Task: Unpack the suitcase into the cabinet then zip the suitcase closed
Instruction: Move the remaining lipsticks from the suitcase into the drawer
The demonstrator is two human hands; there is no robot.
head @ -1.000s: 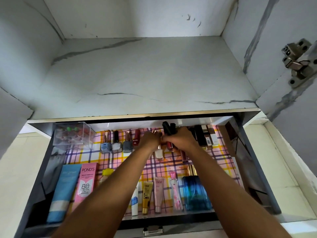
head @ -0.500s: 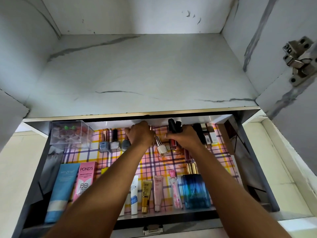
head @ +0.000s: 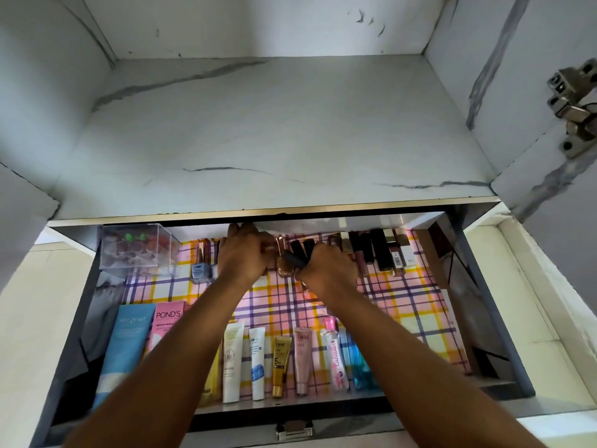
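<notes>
A drawer lined with pink, yellow and purple checked paper stands pulled out below the cabinet shelf. Both my hands are at its back row of cosmetics. My right hand grips a few black-capped tubes, which stick out to the left of the fist. My left hand is curled round a small bottle with a rose-gold cap, its fingertips reaching the drawer's back wall. A round pinkish bottle sits between the two hands. The suitcase is out of view.
A clear plastic box occupies the back left corner, a blue nail polish beside it. Dark lipsticks stand at the back right. Tubes and bottles line the front. A metal hinge juts from the cabinet's right side.
My left hand has slid left along the back row and now reaches deeper. My right hand with the black tubes has stayed near the middle. Nail polishes once visible are now hidden behind my left hand.
</notes>
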